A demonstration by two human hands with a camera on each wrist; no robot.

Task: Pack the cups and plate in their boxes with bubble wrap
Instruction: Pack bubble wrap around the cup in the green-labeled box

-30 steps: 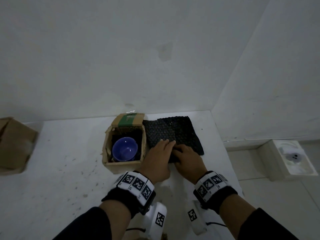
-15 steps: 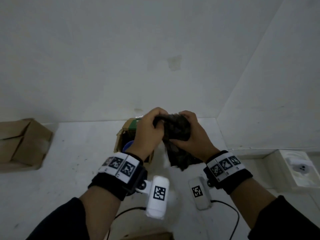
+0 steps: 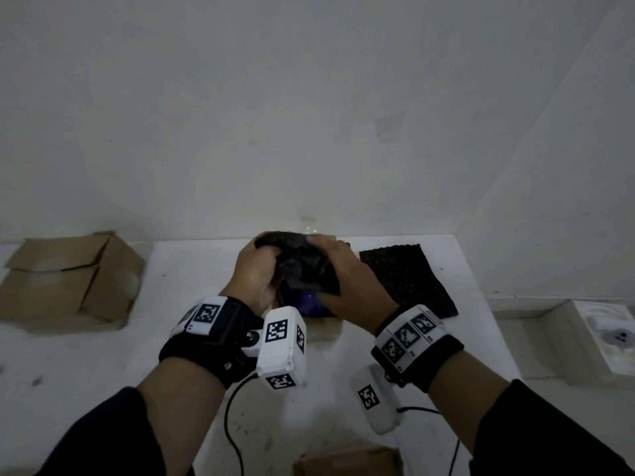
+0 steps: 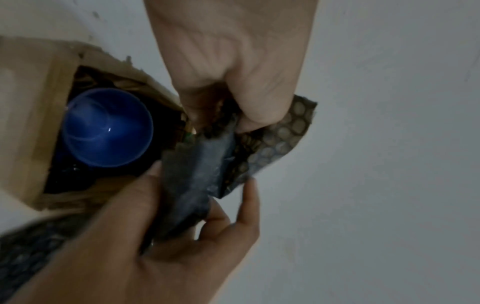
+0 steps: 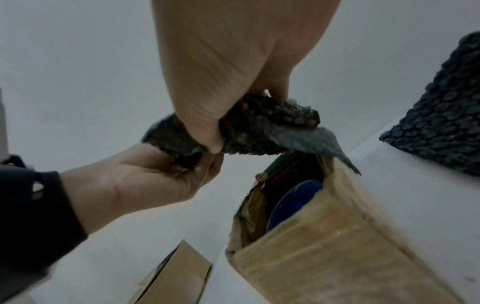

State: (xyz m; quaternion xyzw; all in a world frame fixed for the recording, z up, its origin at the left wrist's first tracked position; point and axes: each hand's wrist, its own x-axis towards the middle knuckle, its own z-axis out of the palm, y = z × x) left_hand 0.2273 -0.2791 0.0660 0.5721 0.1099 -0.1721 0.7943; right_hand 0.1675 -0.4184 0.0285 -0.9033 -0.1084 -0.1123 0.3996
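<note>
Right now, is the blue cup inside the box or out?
Inside: the blue cup sits upright in the open cardboard box, uncovered.

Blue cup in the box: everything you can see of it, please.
The blue cup is glossy, smooth, plastic or glazed by its look, and round-rimmed. It stands upright, mouth up and empty, inside the open cardboard box with dark wrap around its base. Neither hand touches it: the left hand and right hand hold crumpled bubble wrap just above the box.

No readable text, brand or number appeared anywhere; only black-and-white square marker patterns stood on the wrist bands [image 3: 206, 312] and white camera housings [image 3: 282, 347] at lower centre.
</note>
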